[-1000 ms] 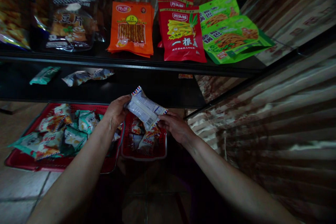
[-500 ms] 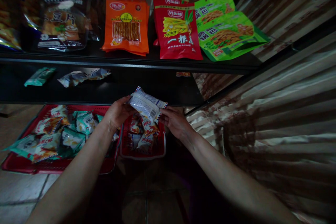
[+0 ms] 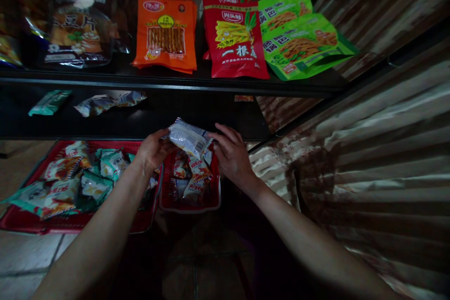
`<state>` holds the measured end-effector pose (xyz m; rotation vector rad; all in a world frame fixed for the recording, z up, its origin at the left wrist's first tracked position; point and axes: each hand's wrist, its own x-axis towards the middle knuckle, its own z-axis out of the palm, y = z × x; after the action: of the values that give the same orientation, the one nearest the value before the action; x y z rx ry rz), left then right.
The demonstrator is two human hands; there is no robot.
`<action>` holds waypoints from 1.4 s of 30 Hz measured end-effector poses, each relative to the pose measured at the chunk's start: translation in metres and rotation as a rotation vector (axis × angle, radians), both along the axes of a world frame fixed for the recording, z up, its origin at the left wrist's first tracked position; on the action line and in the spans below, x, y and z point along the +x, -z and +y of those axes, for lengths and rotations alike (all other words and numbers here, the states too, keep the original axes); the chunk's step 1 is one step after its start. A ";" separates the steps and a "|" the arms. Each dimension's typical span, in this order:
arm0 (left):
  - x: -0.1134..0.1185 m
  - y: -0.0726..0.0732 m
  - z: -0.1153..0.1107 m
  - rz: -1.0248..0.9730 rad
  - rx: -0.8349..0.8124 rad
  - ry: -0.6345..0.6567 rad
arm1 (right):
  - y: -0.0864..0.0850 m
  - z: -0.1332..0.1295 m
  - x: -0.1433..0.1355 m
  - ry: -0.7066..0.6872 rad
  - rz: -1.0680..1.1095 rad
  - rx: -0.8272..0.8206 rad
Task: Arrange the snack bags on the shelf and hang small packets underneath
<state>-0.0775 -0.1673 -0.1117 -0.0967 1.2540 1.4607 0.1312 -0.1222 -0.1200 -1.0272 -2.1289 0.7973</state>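
A silvery-white snack packet [image 3: 188, 138], back side with barcode up, is held above the small red basket [image 3: 190, 209]. My left hand [image 3: 154, 150] grips its left end between thumb and fingers. At its right end my right hand [image 3: 230, 153] has its fingers spread apart, the fingertips near or touching the corner; I cannot tell if they press on it. Orange-and-white packets [image 3: 195, 189] lie in the small basket below. Left of it, a larger red basket [image 3: 35, 228] holds several green packets [image 3: 96, 185] and orange-and-white ones [image 3: 62, 192].
On the upper black shelf [image 3: 168, 84] stand orange bags [image 3: 165, 35], red bags [image 3: 235, 40], green bags [image 3: 304, 44] and dark bags [image 3: 79, 35]. The lower shelf [image 3: 197, 112] carries a green packet [image 3: 50, 102] and silvery packets [image 3: 96, 104]. Pleated fabric [image 3: 386, 150] hangs at right.
My right hand has opened its fingers at the packet's right end, the upper ones lifting away. The packet has shifted slightly left with my left hand. The whole view has moved a little.
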 end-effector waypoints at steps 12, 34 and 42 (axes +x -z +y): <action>0.000 0.001 0.000 -0.012 0.002 0.052 | 0.002 0.000 -0.001 -0.206 -0.189 0.345; 0.020 0.006 -0.017 0.163 -0.073 0.129 | 0.009 -0.003 0.001 0.285 0.789 -0.941; 0.021 0.001 -0.027 0.030 -0.016 0.065 | 0.000 -0.013 -0.007 0.392 0.801 -1.348</action>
<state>-0.0564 -0.1941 -0.1130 -0.0442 1.2822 1.4006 0.1246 -0.1349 -0.1200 -1.2955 -0.5085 2.0464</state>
